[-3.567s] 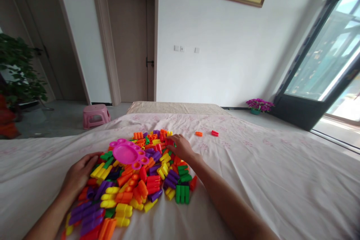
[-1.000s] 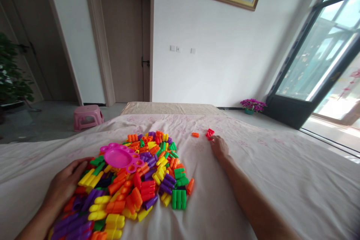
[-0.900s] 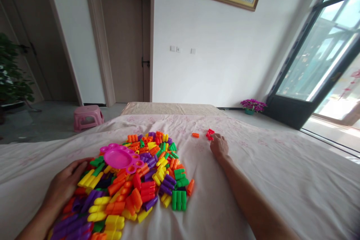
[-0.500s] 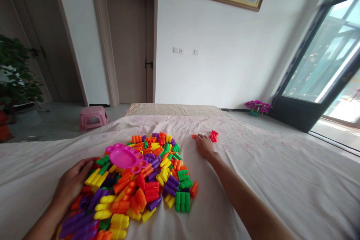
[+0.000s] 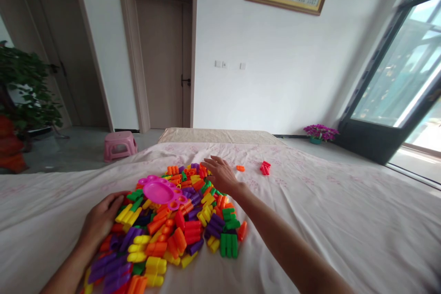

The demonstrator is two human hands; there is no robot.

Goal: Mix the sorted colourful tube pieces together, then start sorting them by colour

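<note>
A pile of plastic blocks in red, orange, yellow, green and purple covers the near left part of the cloth. On top of it lies a pink palette-shaped piece. My left hand rests against the pile's left edge, its fingers beside green and yellow blocks. Over the far right edge of the pile is my right hand, fingers spread, with nothing visible in it. Apart from the pile, an orange block and some red blocks lie to the right of that hand.
A wrinkled pale floral cloth spreads under everything, with a beige cover beyond it. A pink stool stands on the floor at the left, and a pot of magenta flowers at the far right.
My right hand has moved left from the orange block to the far edge of the pile. The orange block now shows fully on the cloth. The view has shifted slightly.
</note>
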